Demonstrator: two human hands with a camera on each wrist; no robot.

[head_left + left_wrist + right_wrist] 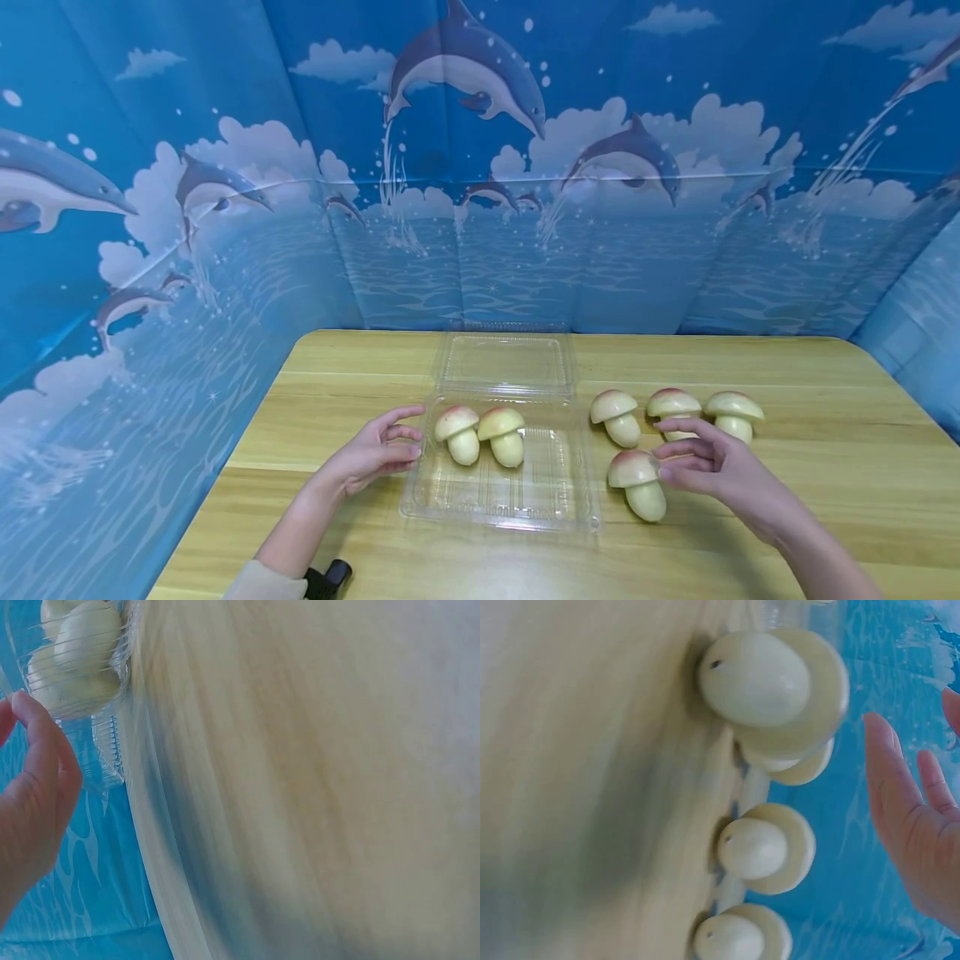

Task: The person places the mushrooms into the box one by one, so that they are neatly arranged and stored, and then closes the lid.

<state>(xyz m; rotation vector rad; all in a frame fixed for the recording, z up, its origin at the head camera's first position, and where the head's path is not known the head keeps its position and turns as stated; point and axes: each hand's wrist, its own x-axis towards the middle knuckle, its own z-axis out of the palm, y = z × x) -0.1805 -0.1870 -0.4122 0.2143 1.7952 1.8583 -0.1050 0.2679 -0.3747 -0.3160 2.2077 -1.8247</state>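
Note:
A clear plastic clamshell box (540, 500) lies on the table with its lid folded back. Inside its left half sit two cream mushroom-shaped pieces (507, 447), caps toward the back. At the box's left rim, my left hand (372, 452) holds the edge between thumb and fingers; the left wrist view shows the fingertips at the plastic (112, 750). Right of the box lies another mushroom piece (645, 500) with a reddish cap. My right hand (716, 467) hovers beside that cap, fingers spread and bent slightly; the right wrist view shows a gap between them.
Three more mushroom pieces (615, 417) lie in a row behind the right hand. The wooden table (825, 467) ends at a blue dolphin-print curtain (600, 275) at the back and sides. A black object (330, 577) shows at the left wrist.

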